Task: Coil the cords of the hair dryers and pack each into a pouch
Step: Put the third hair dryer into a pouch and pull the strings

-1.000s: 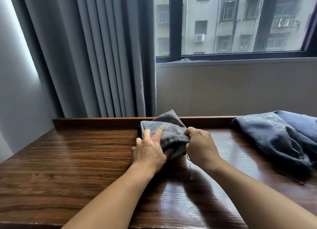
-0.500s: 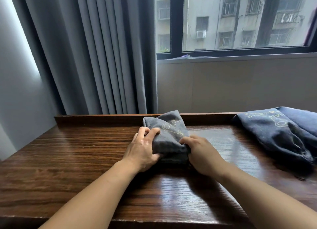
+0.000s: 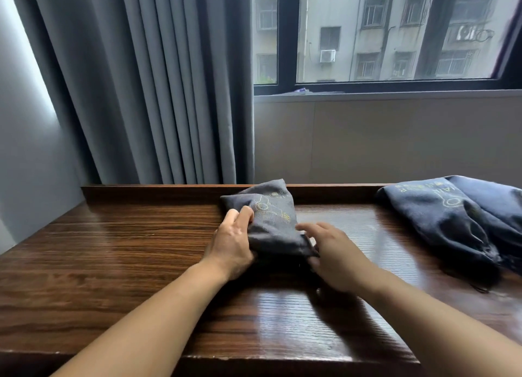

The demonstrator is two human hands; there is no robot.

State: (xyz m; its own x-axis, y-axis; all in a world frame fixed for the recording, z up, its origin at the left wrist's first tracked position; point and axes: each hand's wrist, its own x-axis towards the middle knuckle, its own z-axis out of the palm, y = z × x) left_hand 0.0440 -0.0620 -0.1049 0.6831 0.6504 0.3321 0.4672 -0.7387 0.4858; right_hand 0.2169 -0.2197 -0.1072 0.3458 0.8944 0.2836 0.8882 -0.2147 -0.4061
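Observation:
A filled dark grey pouch (image 3: 272,221) with a yellow printed outline lies on the wooden table (image 3: 127,252), near its back ledge. My left hand (image 3: 230,242) grips the pouch's left side, with fingers over the top and the thumb at its near end. To the right, my right hand (image 3: 333,256) is blurred, its fingers loosely spread and touching the pouch's near right corner. No hair dryer or cord shows outside the pouch.
Two more dark blue pouches (image 3: 440,218) lie overlapping at the table's right end, a drawstring trailing from them. A raised ledge (image 3: 158,191) runs along the back, with grey curtains (image 3: 158,94) and a window behind.
My right hand has let go of the pouch's near end and opened, shifting slightly right. My left hand keeps its hold. The pouch now lies flatter on the table.

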